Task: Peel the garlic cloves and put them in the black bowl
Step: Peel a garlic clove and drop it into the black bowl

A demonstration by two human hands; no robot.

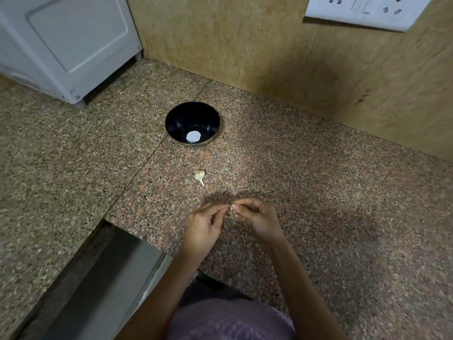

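My left hand [203, 224] and right hand [255, 217] pinch a light, papery garlic clove [231, 209], best held by its tip. Black bowl [171, 114]: twelve o'clock.

Counter [318, 217]: open granite up to bowl [192, 122]; one clove [199, 176] lies in that path. Wall [269, 57] behind and right; appliance [68, 45] far left; sink [98, 278] near left.

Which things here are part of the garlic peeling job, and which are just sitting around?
Part of the job: black bowl; loose garlic clove on the counter; small clove pinched between left hand and right hand.
Just lying about: white appliance; wall socket plate.
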